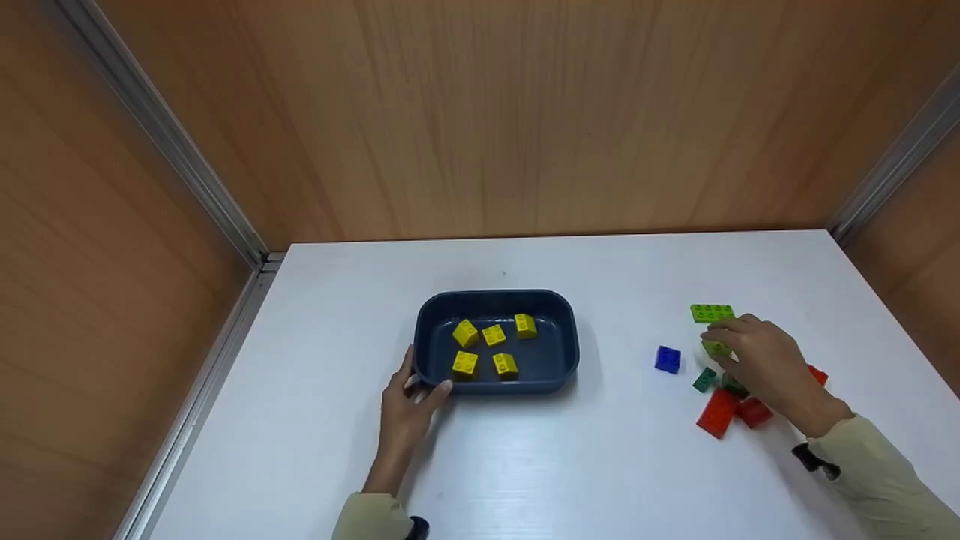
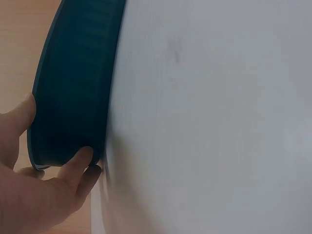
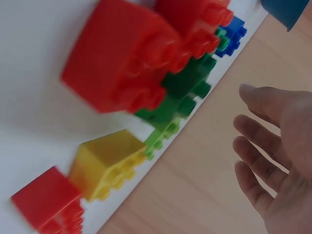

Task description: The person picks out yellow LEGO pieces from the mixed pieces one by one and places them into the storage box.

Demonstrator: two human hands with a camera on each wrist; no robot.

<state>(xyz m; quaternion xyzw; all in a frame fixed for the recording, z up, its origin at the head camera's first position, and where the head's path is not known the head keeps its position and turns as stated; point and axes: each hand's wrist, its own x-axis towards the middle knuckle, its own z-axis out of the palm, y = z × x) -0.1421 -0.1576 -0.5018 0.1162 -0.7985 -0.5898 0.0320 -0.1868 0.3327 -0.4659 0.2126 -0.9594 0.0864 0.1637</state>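
My left hand (image 1: 405, 416) grips the near left corner of a dark blue container (image 1: 570, 360), thumb and fingers on its walls, as the left wrist view also shows. Inside lie several yellow bricks (image 1: 465, 364). My right hand (image 1: 765, 364) hovers over a loose group of bricks, its fingers relaxed and apart with nothing between them in the right wrist view. Beneath and around it are a lime green brick (image 1: 714, 348), a dark green brick (image 1: 733, 386) and red bricks (image 1: 718, 412). A yellow brick (image 3: 107, 158) appears in the right wrist view; the hand hides it from the head view.
Left of the right hand sit a blue brick (image 1: 667, 359) and a small green brick (image 1: 705, 379). A long lime green brick (image 1: 711, 313) lies behind them. The white table (image 1: 315, 360) is bordered by wooden panels (image 1: 487, 120) at the back and sides.
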